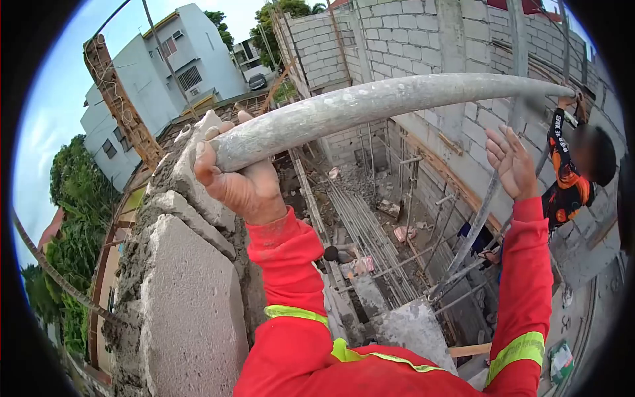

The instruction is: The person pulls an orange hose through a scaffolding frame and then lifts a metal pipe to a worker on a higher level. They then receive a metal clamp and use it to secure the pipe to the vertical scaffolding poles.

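Note:
A long grey metal pipe point(370, 100) stretches from the left across to the upper right, curved in this wide view. My left hand point(241, 182) is wrapped round its near left end, above the rough top of a block wall point(192, 311). Below the pipe on the right, my right hand point(512, 159) is raised with its palm showing and fingers apart, holding nothing. The far end of the pipe is at the hands of a co-worker point(575, 165) in a black and orange shirt.
Far below between the walls lie long metal bars point(374, 231), rubble and scaffold poles. Another person point(337, 255) is partly visible down there. An upright pole point(518, 46) stands behind the pipe. A bent rebar point(63, 284) sticks out at the left.

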